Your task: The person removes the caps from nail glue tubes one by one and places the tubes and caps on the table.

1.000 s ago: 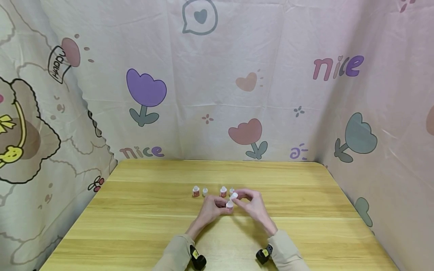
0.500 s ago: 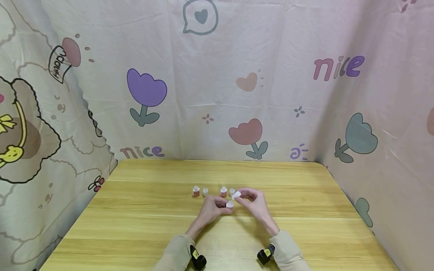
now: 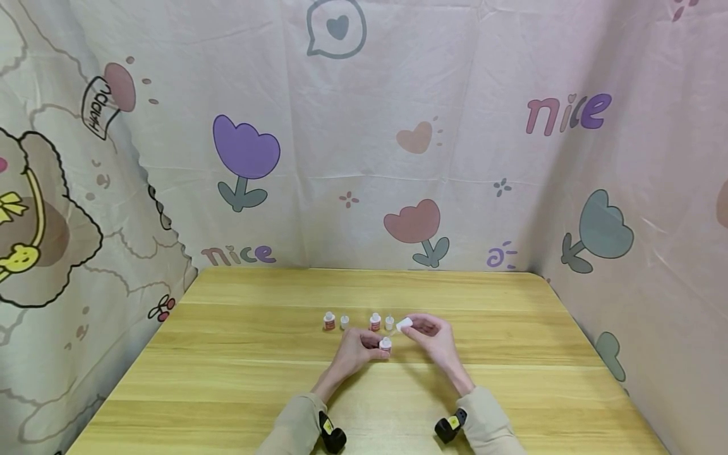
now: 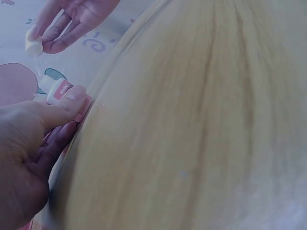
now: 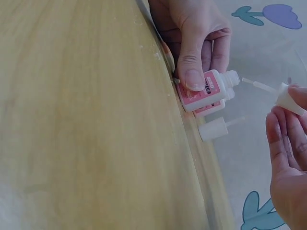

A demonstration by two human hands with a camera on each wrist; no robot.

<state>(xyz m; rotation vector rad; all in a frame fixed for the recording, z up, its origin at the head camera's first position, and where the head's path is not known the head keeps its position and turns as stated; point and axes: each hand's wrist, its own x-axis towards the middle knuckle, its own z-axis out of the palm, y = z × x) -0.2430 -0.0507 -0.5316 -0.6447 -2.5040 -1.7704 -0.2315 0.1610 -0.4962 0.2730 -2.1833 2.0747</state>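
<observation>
My left hand (image 3: 354, 352) grips a small white glue bottle (image 3: 385, 347) with a pink label; its threaded neck is uncovered. In the right wrist view the label on this bottle (image 5: 204, 92) ends in "GLUE". My right hand (image 3: 435, 338) pinches a white brush cap (image 3: 404, 324). The thin brush (image 5: 259, 85) under the cap points at the bottle's mouth, just outside it. Behind my hands stand two more glue bottles, a left one (image 3: 329, 321) and a middle one (image 3: 375, 322). Beside each stands a brush cap, one on the left (image 3: 344, 323) and one on the right (image 3: 389, 323), brushes up.
The wooden table (image 3: 239, 354) spreads out around both hands. A printed cloth (image 3: 341, 126) hangs behind it and along the sides. Black wrist cameras sit on the left cuff (image 3: 332, 435) and the right cuff (image 3: 450, 426).
My right hand has drawn the brush cap up and to the right, away from the bottle, and the brush has come out of the neck. My left hand has stayed in place.
</observation>
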